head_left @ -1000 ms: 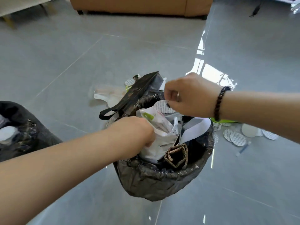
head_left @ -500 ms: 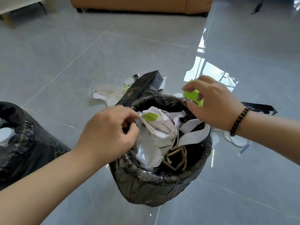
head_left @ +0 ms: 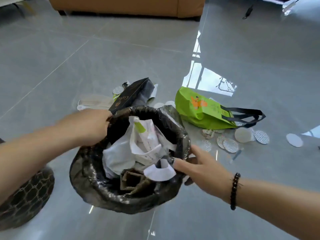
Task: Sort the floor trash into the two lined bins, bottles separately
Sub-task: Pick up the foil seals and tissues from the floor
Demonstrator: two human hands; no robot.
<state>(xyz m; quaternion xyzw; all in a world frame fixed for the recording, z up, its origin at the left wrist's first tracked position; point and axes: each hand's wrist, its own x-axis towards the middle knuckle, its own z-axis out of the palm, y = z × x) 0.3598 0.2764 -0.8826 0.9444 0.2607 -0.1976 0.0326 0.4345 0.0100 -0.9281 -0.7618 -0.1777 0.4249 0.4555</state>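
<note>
Both hands grip the rim of the black-lined bin (head_left: 97, 184), left hand (head_left: 93, 129) and right hand (head_left: 199, 168), stuffed with white paper.

Your lined bin (head_left: 124, 196) stands on the floor (head_left: 86, 58) straight before you, with bags (head_left: 119, 156) and folded cardboard (head_left: 133, 181) in it. Your hands sit on its rim: left hand (head_left: 90, 127) at the left, right hand (head_left: 199, 167) at the right. Behind it lies a box (head_left: 131, 96); right of it, a tote bag (head_left: 199, 108) and scattered discs (head_left: 242, 135). The 2nd bin (head_left: 22, 196) stands at your left.
</note>
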